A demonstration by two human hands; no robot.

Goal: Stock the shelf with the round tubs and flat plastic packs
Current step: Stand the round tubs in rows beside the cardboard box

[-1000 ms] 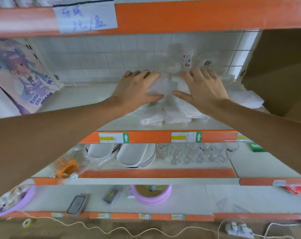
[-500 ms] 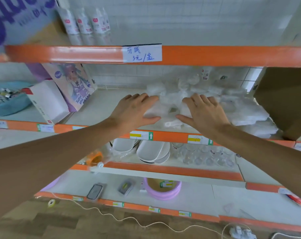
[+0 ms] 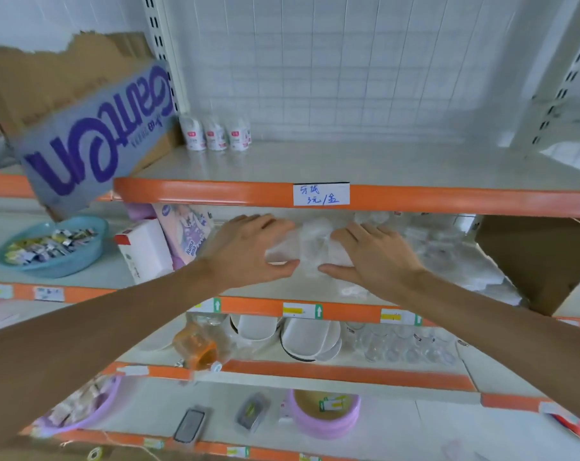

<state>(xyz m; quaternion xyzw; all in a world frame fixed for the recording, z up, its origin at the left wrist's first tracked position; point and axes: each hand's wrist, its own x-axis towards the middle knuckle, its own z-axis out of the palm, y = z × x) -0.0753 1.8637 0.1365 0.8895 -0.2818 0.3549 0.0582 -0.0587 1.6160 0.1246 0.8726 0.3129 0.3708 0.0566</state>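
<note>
A crumpled clear plastic pack [image 3: 312, 248] sits over the middle shelf [image 3: 258, 306], held between both hands. My left hand [image 3: 248, 252] grips its left end, fingers on top and thumb underneath. My right hand [image 3: 376, 257] grips its right end the same way. More clear plastic packs [image 3: 448, 257] lie piled to the right on this shelf, blurred. Three small white round tubs [image 3: 215, 133] stand at the back of the shelf above.
A cardboard box [image 3: 541, 261] closes off the shelf's right end. To the left stand a white carton [image 3: 145, 252], a purple printed pack [image 3: 185, 234] and a blue basin [image 3: 52, 247]. White bowls [image 3: 310, 337] and glasses [image 3: 408, 347] fill the shelf below.
The view has tilted up, showing the upper shelf. Both hands, earlier flat on the pile, have closed in on one pack with thumbs under it.
</note>
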